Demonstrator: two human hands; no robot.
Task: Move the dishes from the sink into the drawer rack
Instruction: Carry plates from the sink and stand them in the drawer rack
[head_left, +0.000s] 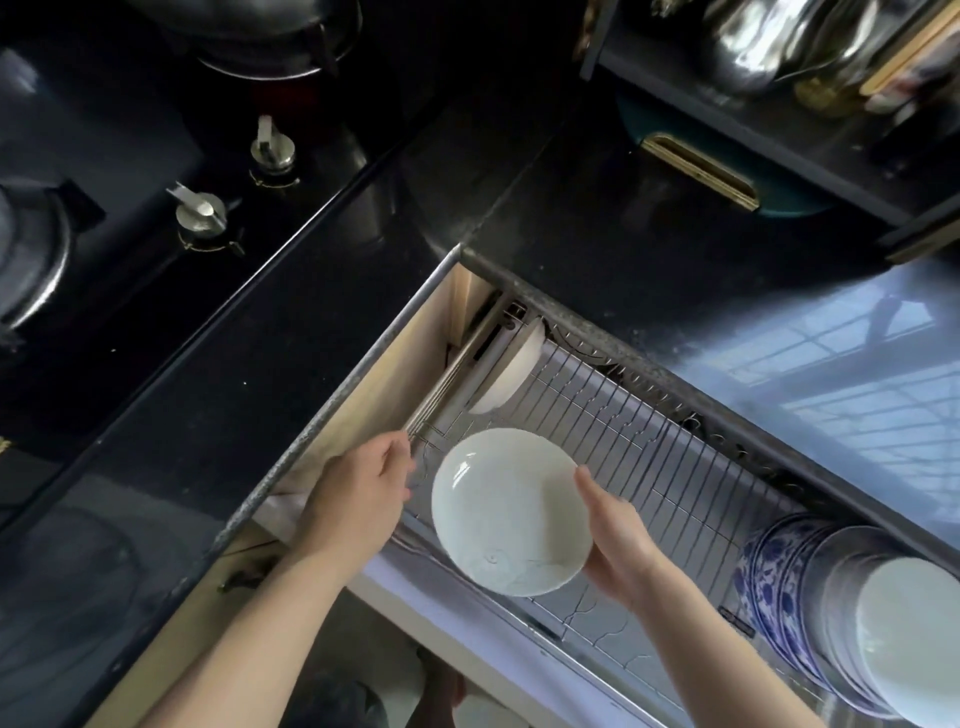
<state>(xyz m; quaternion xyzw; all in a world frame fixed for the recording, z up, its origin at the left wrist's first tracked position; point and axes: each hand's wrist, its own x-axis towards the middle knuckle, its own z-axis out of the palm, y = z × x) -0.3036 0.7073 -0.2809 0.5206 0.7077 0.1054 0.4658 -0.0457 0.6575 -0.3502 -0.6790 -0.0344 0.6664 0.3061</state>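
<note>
The drawer rack (639, 441) is a pulled-out wire rack below the black counter. My right hand (618, 551) holds a white shallow dish (509, 512) by its right edge, thumb on the rim and fingers underneath, over the rack's near left part. My left hand (358, 499) is at the rack's left end, with its fingers curled over the wire rim there. Another white dish (511, 374) stands on edge in the rack's far left corner. The sink is out of view.
Blue-patterned plates (774, 587) and white plates (909, 629) stand stacked on edge at the rack's right end. Bare wire slots run between them and the left dish. A black counter (249, 364) and stove knobs (200, 213) lie to the left.
</note>
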